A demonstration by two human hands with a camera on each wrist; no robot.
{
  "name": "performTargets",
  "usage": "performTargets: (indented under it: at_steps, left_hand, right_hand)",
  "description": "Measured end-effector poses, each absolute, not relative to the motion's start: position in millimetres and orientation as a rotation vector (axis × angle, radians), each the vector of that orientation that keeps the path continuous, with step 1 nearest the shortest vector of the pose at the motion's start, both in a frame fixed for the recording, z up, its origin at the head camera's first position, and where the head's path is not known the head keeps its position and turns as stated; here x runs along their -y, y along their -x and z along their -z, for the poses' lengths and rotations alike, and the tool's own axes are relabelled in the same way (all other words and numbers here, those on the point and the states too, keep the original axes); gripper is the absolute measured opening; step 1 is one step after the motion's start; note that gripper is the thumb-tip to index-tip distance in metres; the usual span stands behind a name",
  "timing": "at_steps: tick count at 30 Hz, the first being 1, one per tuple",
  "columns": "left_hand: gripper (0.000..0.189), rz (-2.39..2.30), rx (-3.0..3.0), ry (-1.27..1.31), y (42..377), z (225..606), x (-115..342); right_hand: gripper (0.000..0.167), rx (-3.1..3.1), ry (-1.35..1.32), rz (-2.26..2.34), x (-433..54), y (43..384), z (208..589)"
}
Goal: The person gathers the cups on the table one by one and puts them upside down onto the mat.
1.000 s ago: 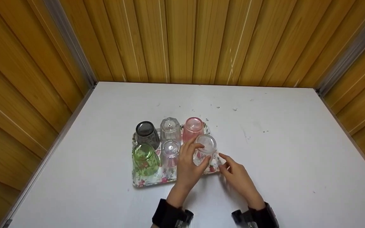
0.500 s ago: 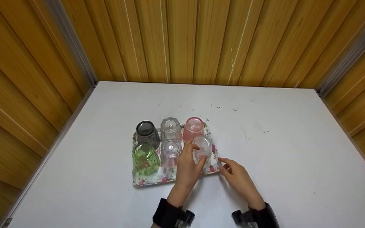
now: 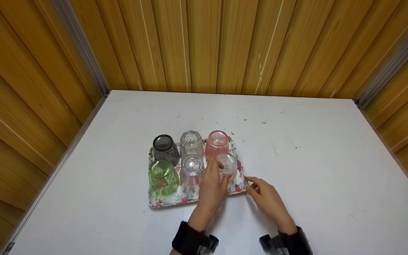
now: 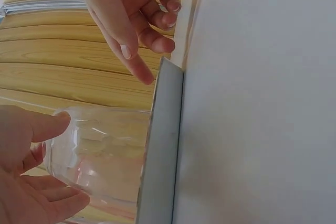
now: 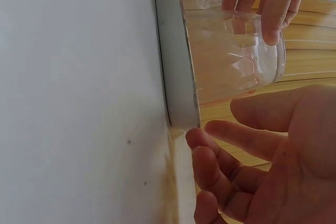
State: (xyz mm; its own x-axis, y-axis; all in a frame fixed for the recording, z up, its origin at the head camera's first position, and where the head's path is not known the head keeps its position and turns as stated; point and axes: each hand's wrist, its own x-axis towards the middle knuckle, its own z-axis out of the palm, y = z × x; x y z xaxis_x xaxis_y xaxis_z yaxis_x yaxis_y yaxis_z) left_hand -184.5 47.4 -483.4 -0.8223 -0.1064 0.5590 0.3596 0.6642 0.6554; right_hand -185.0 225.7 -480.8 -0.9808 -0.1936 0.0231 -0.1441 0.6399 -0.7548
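Observation:
A clear glass [image 3: 228, 163] stands upside down at the front right of the floral tray [image 3: 170, 204]. My left hand [image 3: 211, 186] holds it near its base, thumb on one side and fingers on the other, as the left wrist view shows. The rim of this glass [image 4: 113, 156] is down at the tray's surface. My right hand [image 3: 266, 196] is at the tray's right front corner, fingers loosely bent and fingertips [image 5: 197, 137] right at the edge. Its thumb stays apart from the glass.
Several more upturned glasses share the tray: a dark grey one [image 3: 165, 150], a faceted clear one [image 3: 191, 143], a pink one [image 3: 217, 143], a green one [image 3: 163, 179] and a clear one with a pinkish tint [image 3: 191, 170]. Wood-patterned panels [image 3: 204, 46] border the white table [image 3: 313, 170].
The clear glass has come down and slightly left onto the tray in my left hand. My right hand has shifted a little toward me along the tray's corner.

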Motion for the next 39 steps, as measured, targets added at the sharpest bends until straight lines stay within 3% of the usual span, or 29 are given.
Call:
performTargets:
  at_steps: [7, 13, 20, 28, 32, 35, 39]
  left_hand:
    - [0.037, 0.975, 2.321, 0.252, 180, 475, -42]
    - [0.024, 1.097, 2.182, 0.235, 170, 463, -23]
    - [0.018, 1.223, 2.067, -0.092, 142, 456, 34]
    - [0.01, 1.165, 2.107, -0.621, 120, 478, 93]
    - [0.025, 1.259, 2.358, -0.88, 113, 483, 109]
    - [0.031, 1.301, 2.54, -0.917, 111, 487, 116]
    - [0.02, 1.301, 2.623, -0.874, 110, 491, 118]
  right_hand:
    - [0.022, -2.756, 0.269, 1.318, -226, 186, 485]
    - [0.011, -2.729, 0.209, 1.331, -226, 189, 485]
    - [0.004, -2.74, 0.135, 1.334, -226, 194, 483]
    - [0.013, -2.71, 0.044, 1.381, -227, 202, 485]
    - [0.02, -2.697, 0.01, 1.351, -224, 207, 484]
    - [0.022, -2.697, 0.008, 1.289, -220, 209, 484]
    - [0.021, -2.696, 0.009, 1.219, -216, 212, 485]
